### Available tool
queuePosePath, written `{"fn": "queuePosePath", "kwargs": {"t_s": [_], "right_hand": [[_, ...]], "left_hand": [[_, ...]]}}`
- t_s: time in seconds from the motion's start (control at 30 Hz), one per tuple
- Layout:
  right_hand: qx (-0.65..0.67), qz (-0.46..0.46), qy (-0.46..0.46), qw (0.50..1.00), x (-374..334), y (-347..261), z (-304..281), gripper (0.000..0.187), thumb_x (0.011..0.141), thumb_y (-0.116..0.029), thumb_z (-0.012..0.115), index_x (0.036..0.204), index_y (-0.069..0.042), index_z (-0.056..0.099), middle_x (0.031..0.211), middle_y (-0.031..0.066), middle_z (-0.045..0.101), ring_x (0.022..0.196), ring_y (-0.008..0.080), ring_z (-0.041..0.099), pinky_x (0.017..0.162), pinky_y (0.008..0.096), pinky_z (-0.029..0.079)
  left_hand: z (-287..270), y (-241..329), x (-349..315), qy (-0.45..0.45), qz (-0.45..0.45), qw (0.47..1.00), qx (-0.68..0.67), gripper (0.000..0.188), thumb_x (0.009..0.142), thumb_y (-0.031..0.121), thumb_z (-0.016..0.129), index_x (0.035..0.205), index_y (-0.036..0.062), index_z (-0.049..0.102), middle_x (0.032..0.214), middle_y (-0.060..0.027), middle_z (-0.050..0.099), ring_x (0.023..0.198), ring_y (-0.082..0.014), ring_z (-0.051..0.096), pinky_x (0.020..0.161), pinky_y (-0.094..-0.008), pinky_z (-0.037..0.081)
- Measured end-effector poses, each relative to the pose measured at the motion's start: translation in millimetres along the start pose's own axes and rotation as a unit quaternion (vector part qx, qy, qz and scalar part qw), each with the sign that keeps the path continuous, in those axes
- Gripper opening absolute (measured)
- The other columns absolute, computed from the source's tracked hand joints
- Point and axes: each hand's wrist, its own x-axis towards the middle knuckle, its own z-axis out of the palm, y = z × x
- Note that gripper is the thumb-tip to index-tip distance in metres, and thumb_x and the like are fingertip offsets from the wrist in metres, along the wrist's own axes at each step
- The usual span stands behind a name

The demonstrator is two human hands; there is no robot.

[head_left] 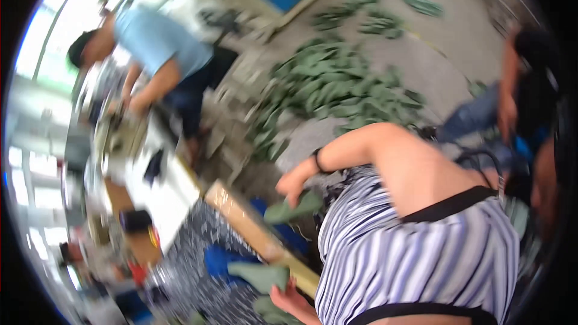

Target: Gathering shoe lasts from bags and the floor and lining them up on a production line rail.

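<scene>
My right hand (296, 180), with a black band at its wrist, reaches out with bent fingers on a flat green foot-shaped piece (292, 208). Lower in the picture, my left hand (293, 302) pinches the end of a second green foot-shaped piece (260, 275). That piece lies over a blue patch (223, 260) on a dark, shiny speckled surface (208, 235). More green pieces (271, 309) show beside my left hand. Motion blur hides the finer detail of the fingers and pieces.
A tan taped edge (247, 219) runs between my hands. Large heaps of green pieces (337, 81) cover the floor beyond. A person in a light blue shirt (162, 39) works at a machine by a white tabletop (159, 183). Another person (533, 78) sits at the right.
</scene>
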Motion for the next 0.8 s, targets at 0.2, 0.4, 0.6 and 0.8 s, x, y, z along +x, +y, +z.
{"fn": "queuePosePath", "kwargs": {"t_s": [0.2, 0.4, 0.6, 0.8], "right_hand": [[0.073, 0.014, -0.025, 0.997, 41.4, -92.9, 24.9, 0.052, 0.065, -0.034, 0.076, 0.087, 0.011, 0.063, 0.081, 0.0194, 0.063, 0.072, 0.0286, 0.057, 0.066, 0.0387, 0.046], [-0.038, -0.01, -0.052, 0.998, 75.4, -130.7, 41.3, 0.053, 0.066, -0.041, 0.072, 0.091, 0.005, 0.066, 0.092, 0.0208, 0.065, 0.086, 0.0343, 0.062, 0.076, 0.0404, 0.048], [-0.038, 0.002, -0.083, 0.996, 81.2, -118.8, 32.8, 0.05, 0.063, -0.044, 0.072, 0.087, 0.0, 0.068, 0.087, 0.0176, 0.067, 0.078, 0.0293, 0.064, 0.068, 0.0388, 0.05], [0.161, 0.004, -0.086, 0.983, 63.6, -123.8, 10.8, 0.042, 0.072, -0.033, 0.07, 0.081, 0.008, 0.065, 0.068, 0.0109, 0.063, 0.062, 0.017, 0.059, 0.055, 0.0318, 0.046]], "left_hand": [[-40.0, 8.5, 44.1, 0.047, 0.021, 0.977, 0.206, 0.044, 0.079, 0.029, 0.058, 0.099, -0.0105, 0.055, 0.096, -0.0204, 0.061, 0.079, -0.0313, 0.062, 0.064, -0.0407, 0.052], [-86.9, -5.6, 99.2, 0.176, 0.054, 0.893, 0.411, 0.045, 0.075, 0.02, 0.058, 0.103, -0.0134, 0.048, 0.093, -0.0231, 0.058, 0.061, -0.031, 0.058, 0.037, -0.0353, 0.053], [-85.8, -33.2, 118.3, 0.178, 0.181, 0.852, 0.458, 0.048, 0.079, 0.022, 0.059, 0.108, -0.0144, 0.046, 0.103, -0.0315, 0.056, 0.091, -0.0412, 0.057, 0.084, -0.0464, 0.043], [-83.4, -31.7, 121.9, 0.18, 0.176, 0.839, 0.481, 0.045, 0.08, 0.024, 0.057, 0.1, -0.0138, 0.043, 0.098, -0.0353, 0.054, 0.092, -0.0485, 0.053, 0.082, -0.0484, 0.042]]}}
